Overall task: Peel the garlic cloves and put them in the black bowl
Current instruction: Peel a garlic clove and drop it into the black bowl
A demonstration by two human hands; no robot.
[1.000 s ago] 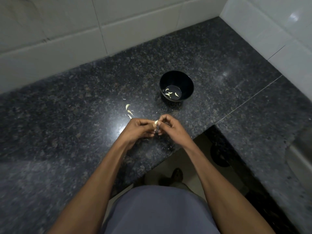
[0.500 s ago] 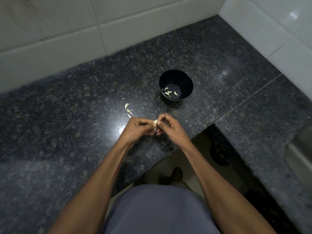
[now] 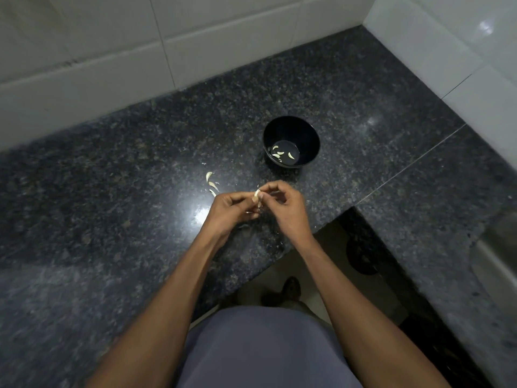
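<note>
A pale garlic clove [image 3: 256,195] is pinched between the fingertips of my left hand [image 3: 232,210] and my right hand [image 3: 285,208], just above the dark granite counter [image 3: 112,191]. Thin skin hangs from the clove. The black bowl [image 3: 307,133] stands a short way beyond my right hand and holds several peeled cloves [image 3: 279,152] at its bottom. A few loose garlic pieces [image 3: 211,182] lie on the counter, left of the bowl and just beyond my left hand.
White tiled walls [image 3: 195,46] close the counter at the back and right. The counter's front edge cuts in near my right wrist, with floor and a foot [image 3: 291,287] below. A pale sink edge [image 3: 492,261] shows at far right.
Both hands stay together on the clove with only small finger movements; the view has shifted very slightly.
</note>
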